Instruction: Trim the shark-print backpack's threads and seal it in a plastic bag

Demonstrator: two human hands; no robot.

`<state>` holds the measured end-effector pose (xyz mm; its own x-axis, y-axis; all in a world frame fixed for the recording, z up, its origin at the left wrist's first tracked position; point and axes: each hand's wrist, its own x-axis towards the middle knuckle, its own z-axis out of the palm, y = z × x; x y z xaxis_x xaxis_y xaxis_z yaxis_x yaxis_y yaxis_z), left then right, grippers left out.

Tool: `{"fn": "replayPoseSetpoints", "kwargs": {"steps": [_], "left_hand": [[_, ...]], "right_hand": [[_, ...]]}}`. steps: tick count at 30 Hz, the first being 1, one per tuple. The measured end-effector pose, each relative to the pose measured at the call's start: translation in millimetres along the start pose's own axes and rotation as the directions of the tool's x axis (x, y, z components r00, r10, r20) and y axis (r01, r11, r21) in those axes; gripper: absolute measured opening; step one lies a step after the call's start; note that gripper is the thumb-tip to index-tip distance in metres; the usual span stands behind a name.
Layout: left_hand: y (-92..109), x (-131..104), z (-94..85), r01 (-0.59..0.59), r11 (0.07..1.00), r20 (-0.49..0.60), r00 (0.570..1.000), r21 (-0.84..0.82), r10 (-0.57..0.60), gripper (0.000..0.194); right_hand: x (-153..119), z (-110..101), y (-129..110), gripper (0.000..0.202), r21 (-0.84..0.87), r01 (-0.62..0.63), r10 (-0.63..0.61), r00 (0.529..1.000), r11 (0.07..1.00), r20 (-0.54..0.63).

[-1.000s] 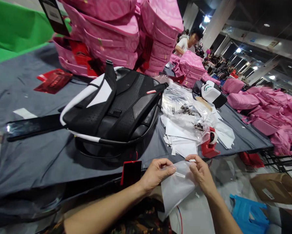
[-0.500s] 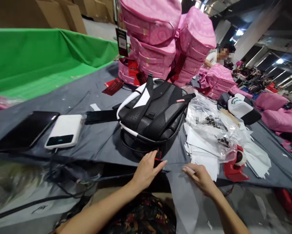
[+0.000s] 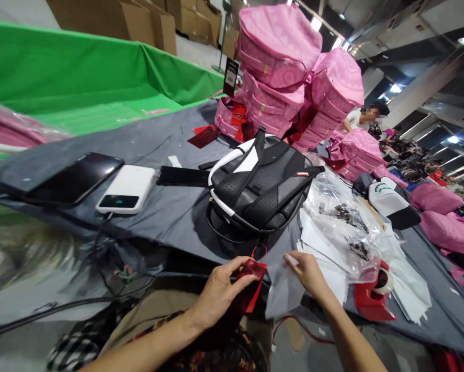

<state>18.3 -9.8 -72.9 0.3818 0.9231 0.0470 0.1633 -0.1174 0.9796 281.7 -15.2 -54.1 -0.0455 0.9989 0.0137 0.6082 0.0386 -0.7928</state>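
Note:
My left hand (image 3: 226, 292) is closed on a red hang tag (image 3: 255, 268) at the table's front edge. A thin red loop runs from the tag up toward the black backpack (image 3: 261, 194). The backpack lies straps up, with white trim along its left edge. Just right of the tag, my right hand (image 3: 309, 274) pinches a thin translucent white sheet of paper (image 3: 282, 294), which hangs past the table edge. Close to that hand lie a stack of white papers (image 3: 325, 263) and a red tape dispenser (image 3: 371, 299).
A clear plastic bag (image 3: 336, 201) with small dark pieces covers part of the papers. Stacked pink backpacks (image 3: 278, 51) stand behind. On the left are a white power bank (image 3: 127, 186), a tablet (image 3: 79, 178) and a phone (image 3: 183, 176). A cap (image 3: 390, 199) lies right; a person works beyond.
The red tag now shows in my left hand, which earlier was at the backpack's lower edge. The paper in my right hand has come up and nearer the tag. The view has shifted.

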Motion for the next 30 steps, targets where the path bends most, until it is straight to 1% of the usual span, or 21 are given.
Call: {"fn": "replayPoseSetpoints", "kwargs": {"steps": [3,6,7,9,11,12,13,14,15,16,17,18,19,20,22,23,24,25,27,28,30], "left_hand": [[0.2,-3.9,6.5,-0.081,0.996,0.026,0.996,-0.041,0.082,0.028],[-8.7,0.2,16.5,-0.279,0.945,0.093,0.959,0.171,0.267,0.03],[-11.7,2.5,20.3,-0.361,0.89,0.137,0.932,0.279,0.336,0.034],[-15.3,7.2,27.4,-0.485,0.729,0.227,0.873,0.483,0.431,0.042],[-15.7,10.9,31.7,-0.532,0.603,0.27,0.838,0.594,0.474,0.039],[-15.6,11.9,31.9,-0.536,0.591,0.26,0.832,0.603,0.49,0.036],[-16.0,12.1,30.6,-0.522,0.624,0.217,0.839,0.582,0.5,0.032],[-17.1,11.6,28.1,-0.481,0.697,0.132,0.86,0.532,0.493,0.029],[-18.9,10.5,24.5,-0.411,0.792,0.012,0.89,0.452,0.455,0.028],[-21.1,9.2,20.3,-0.313,0.887,-0.136,0.917,0.34,0.376,0.028],[-22.8,8.1,16.1,-0.203,0.96,-0.282,0.926,0.193,0.252,0.029],[-23.4,7.9,12.3,-0.106,0.994,-0.376,0.921,0.017,0.104,0.033],[-22.3,8.8,9.5,-0.032,0.984,-0.395,0.918,-0.172,-0.039,0.039],[-19.2,11.5,7.8,0.026,0.934,-0.337,0.929,-0.357,-0.154,0.046],[-8.1,22.4,8.1,0.161,0.743,-0.104,0.949,-0.649,-0.296,0.051],[-1.5,30.2,9.8,0.237,0.639,-0.006,0.936,-0.732,-0.353,0.048],[4.4,39.1,12.0,0.299,0.551,0.05,0.906,-0.779,-0.421,0.041],[9.0,48.1,14.7,0.339,0.484,0.063,0.863,-0.807,-0.501,0.031],[12.4,63.8,20.8,0.369,0.42,0.028,0.777,-0.829,-0.628,0.017],[11.3,69.4,24.0,0.368,0.416,0.006,0.755,-0.832,-0.656,0.015],[5.9,75.9,30.6,0.337,0.423,-0.04,0.741,-0.841,-0.67,0.013]], "right_hand": [[27.6,33.4,-6.5,0.043,0.077,0.001,-0.006,0.998,0.997,0.069],[48.0,53.4,-9.9,0.049,0.177,-0.042,0.041,0.999,0.983,0.014],[51.5,56.4,-11.1,0.05,0.211,-0.056,0.06,0.998,0.976,-0.013],[53.7,59.2,-15.1,0.051,0.263,-0.069,0.085,0.995,0.962,-0.048],[51.9,60.6,-20.5,0.052,0.282,-0.071,0.095,0.993,0.957,-0.07],[50.6,61.4,-23.2,0.05,0.281,-0.071,0.098,0.992,0.957,-0.084],[49.6,62.4,-25.5,0.048,0.276,-0.071,0.102,0.99,0.959,-0.1],[49.1,63.4,-26.9,0.044,0.27,-0.072,0.106,0.988,0.96,-0.115],[49.2,64.4,-27.5,0.041,0.268,-0.075,0.112,0.986,0.96,-0.126],[49.8,65.2,-27.0,0.038,0.27,-0.079,0.118,0.984,0.96,-0.131],[50.8,65.8,-25.7,0.035,0.276,-0.083,0.123,0.984,0.958,-0.13],[52.0,66.2,-23.8,0.033,0.283,-0.085,0.125,0.984,0.955,-0.126],[53.4,66.4,-21.5,0.032,0.289,-0.085,0.125,0.985,0.953,-0.121],[54.7,66.6,-19.1,0.032,0.293,-0.083,0.122,0.986,0.952,-0.117],[56.7,66.7,-15.6,0.032,0.293,-0.077,0.114,0.987,0.953,-0.112],[57.3,66.5,-14.7,0.032,0.291,-0.074,0.11,0.988,0.954,-0.109],[57.4,65.8,-14.5,0.031,0.289,-0.071,0.104,0.989,0.955,-0.101],[57.2,64.4,-14.9,0.031,0.288,-0.068,0.096,0.992,0.955,-0.087],[56.0,58.2,-16.7,0.032,0.287,-0.061,0.076,0.996,0.956,-0.042],[55.2,53.0,-17.5,0.033,0.29,-0.061,0.066,0.998,0.955,-0.006],[54.1,39.3,-17.6,0.036,0.259,-0.031,0.018,0.999,0.965,0.051]]}}
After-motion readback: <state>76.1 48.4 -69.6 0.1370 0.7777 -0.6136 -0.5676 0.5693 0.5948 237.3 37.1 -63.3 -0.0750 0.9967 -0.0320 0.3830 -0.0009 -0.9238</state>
